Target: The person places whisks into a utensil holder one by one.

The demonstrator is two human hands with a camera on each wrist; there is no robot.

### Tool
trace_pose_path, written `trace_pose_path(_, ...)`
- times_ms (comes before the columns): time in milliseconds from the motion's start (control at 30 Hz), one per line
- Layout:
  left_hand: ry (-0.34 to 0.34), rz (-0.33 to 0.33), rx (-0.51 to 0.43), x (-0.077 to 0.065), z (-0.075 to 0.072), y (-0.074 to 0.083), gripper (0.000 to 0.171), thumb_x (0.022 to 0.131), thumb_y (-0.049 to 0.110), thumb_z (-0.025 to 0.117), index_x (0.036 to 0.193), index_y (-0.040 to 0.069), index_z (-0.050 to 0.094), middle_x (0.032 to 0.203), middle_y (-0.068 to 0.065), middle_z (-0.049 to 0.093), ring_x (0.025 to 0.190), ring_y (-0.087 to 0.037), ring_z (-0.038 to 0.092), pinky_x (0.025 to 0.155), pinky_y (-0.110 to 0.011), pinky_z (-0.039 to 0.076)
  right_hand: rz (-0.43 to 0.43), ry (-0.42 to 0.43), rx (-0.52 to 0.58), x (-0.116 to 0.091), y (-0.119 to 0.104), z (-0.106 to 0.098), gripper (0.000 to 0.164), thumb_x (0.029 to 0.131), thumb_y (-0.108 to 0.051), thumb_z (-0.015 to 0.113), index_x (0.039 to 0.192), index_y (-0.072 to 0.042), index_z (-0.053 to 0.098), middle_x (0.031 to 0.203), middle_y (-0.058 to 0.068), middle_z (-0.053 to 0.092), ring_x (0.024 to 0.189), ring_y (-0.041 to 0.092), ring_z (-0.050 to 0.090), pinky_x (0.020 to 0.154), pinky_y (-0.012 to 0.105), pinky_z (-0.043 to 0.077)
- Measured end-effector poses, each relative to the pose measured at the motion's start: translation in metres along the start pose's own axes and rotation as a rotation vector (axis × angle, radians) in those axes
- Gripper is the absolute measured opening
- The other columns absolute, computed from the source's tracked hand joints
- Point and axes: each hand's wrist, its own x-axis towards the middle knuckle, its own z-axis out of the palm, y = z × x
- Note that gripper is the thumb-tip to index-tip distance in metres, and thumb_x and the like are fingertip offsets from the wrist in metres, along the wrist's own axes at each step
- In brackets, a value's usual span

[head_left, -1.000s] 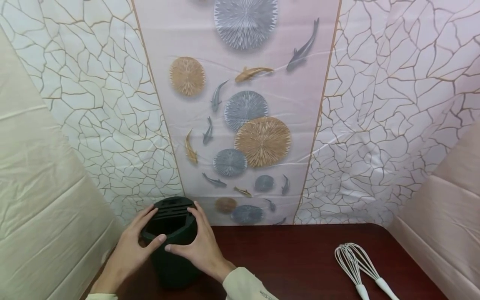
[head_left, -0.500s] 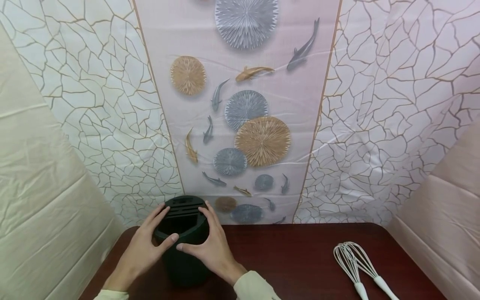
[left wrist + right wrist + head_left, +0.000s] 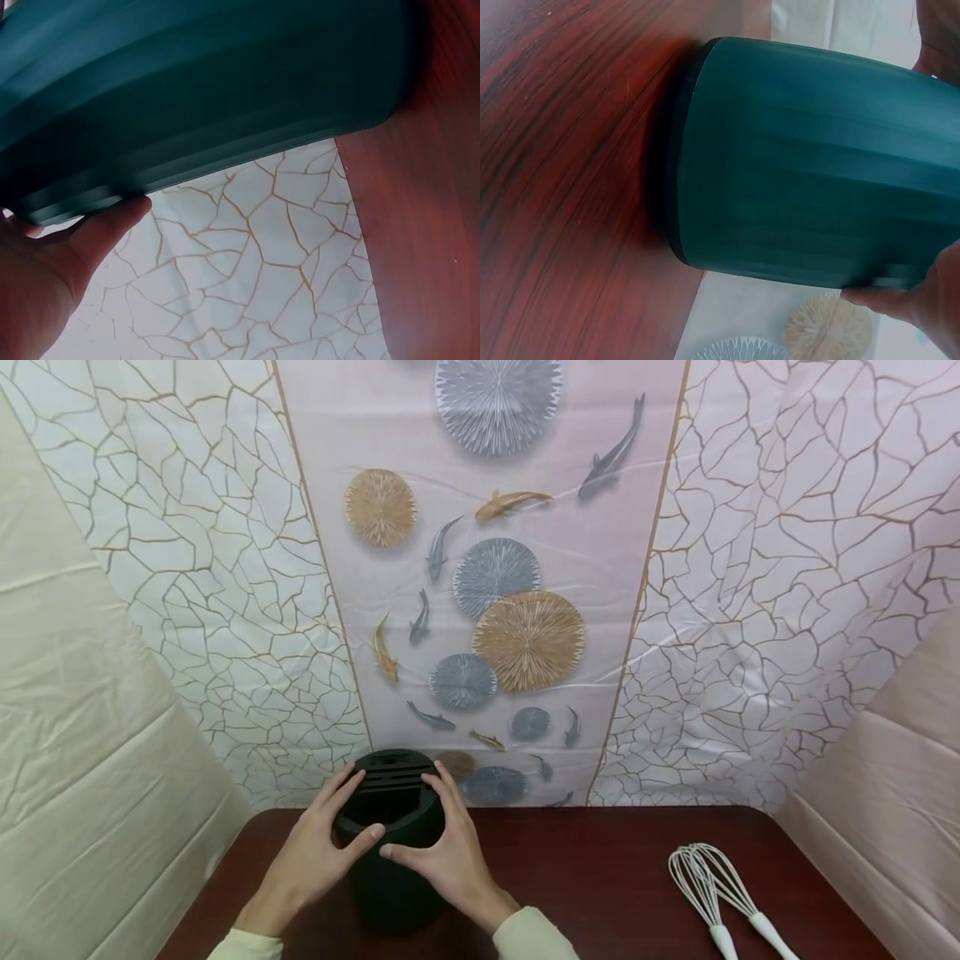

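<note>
A dark green utensil holder (image 3: 393,893) stands upright on the table, with a wide opening in its top and several narrow slots behind it. My left hand (image 3: 307,856) grips its left side near the rim, thumb at the front and fingers toward the back. On the opposite side my right hand (image 3: 461,860) holds it the same way, the two thumbs close together. Ribbed green sides of the holder (image 3: 225,90) fill the top of the left wrist view. In the right wrist view the holder's (image 3: 810,165) dark base meets the table.
Two white whisks (image 3: 722,939) lie overlapping on the right of the dark red wooden table (image 3: 600,893). Behind the table hangs a patterned cloth (image 3: 487,627) with fish and round motifs. Plain beige cloth (image 3: 112,735) flanks the left side, and more hangs at the right.
Both hands have moved the utensil holder to the right along the table, keeping the same grip. The whisks have stayed where they were; the view has shifted slightly.
</note>
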Motion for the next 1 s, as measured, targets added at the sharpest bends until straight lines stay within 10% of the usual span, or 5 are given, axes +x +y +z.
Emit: trace_pose_path(1000, -0.035, -0.065, -0.029, 0.017, 0.032, 0.038, 0.087, 0.095, 0.066, 0.068, 0.165, 0.022, 0.040, 0.175, 0.000, 0.023, 0.153, -0.042, 0.037, 0.109, -0.072, 0.040, 0.029, 0.082, -0.018, -0.010, 0.013, -0.043, 0.095, 0.081, -0.044, 0.093, 0.160, -0.023, 0.044, 0.175, -0.003, 0.023, 0.158, 0.031, 0.027, 0.117, 0.065, 0.035)
